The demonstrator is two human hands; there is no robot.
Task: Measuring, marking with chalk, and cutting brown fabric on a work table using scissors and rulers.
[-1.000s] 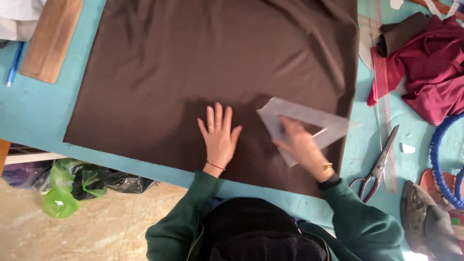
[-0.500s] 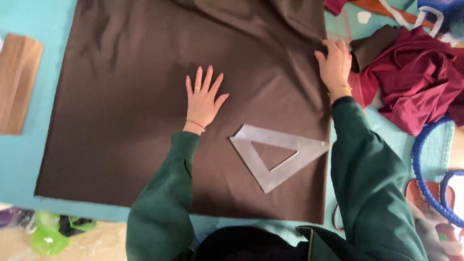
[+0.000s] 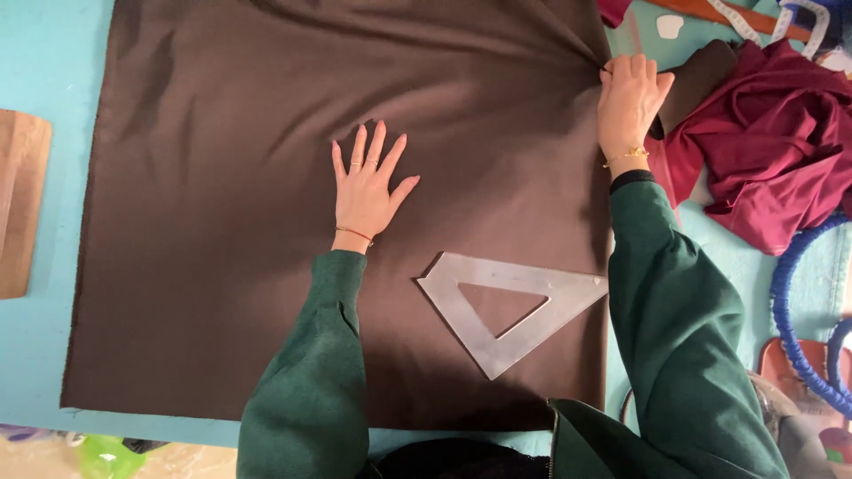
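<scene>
A large sheet of dark brown fabric (image 3: pixel 248 160) lies spread over a turquoise table (image 3: pixel 44 71). My left hand (image 3: pixel 366 188) rests flat on the middle of the fabric, fingers spread. My right hand (image 3: pixel 628 99) reaches to the fabric's right edge and pinches it, with creases fanning out from the grip. A clear plastic triangle ruler (image 3: pixel 515 306) lies loose on the fabric near me, between my two green sleeves.
Crumpled maroon cloth (image 3: pixel 772 151) and a dark brown scrap (image 3: pixel 697 80) lie to the right of the fabric. A wooden board (image 3: pixel 19 200) sits at the left edge. Blue rings (image 3: pixel 790 319) are at the lower right; a measuring tape (image 3: pixel 754 22) is at the top right.
My right hand let go of the triangle ruler and moved up to the fabric's right edge. The left hand stayed flat on the fabric. The view shifted closer.
</scene>
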